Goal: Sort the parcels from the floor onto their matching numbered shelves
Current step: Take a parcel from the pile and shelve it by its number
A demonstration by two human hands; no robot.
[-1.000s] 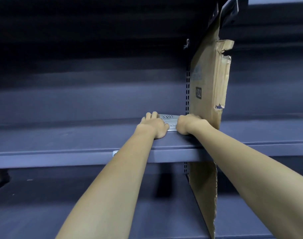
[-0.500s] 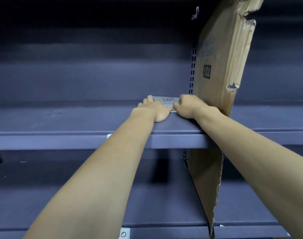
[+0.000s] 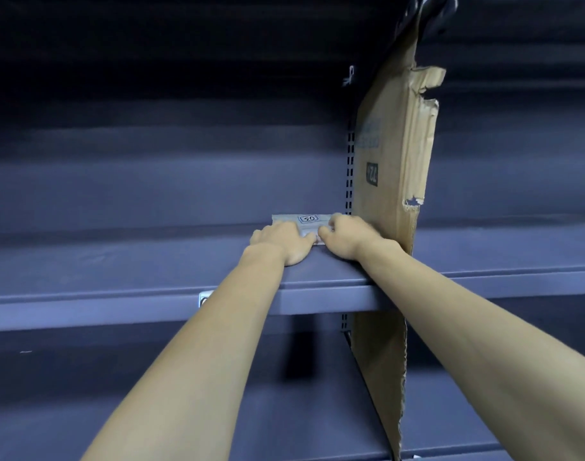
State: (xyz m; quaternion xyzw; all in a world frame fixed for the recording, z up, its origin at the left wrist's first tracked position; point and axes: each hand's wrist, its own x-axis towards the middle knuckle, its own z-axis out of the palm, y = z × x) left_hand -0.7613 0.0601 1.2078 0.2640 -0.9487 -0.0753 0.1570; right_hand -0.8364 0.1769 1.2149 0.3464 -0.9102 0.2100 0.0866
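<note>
Both hands have slid the parcel (image 3: 304,221) deeper onto the shelf (image 3: 118,261) — more of its far end and the handwritten label now show past the fingers. Left hand (image 3: 281,242) lies flat on the parcel's near left part, fingers straight. Right hand (image 3: 346,236) curls on its right end, just beside the upright cardboard divider (image 3: 391,168). Leftward the shelf runs open to its front edge.

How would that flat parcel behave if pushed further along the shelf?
The parcel lies thin and flat, so it probably slides and cannot tip. Both hands press it; it looks light, perhaps bendy.
</note>
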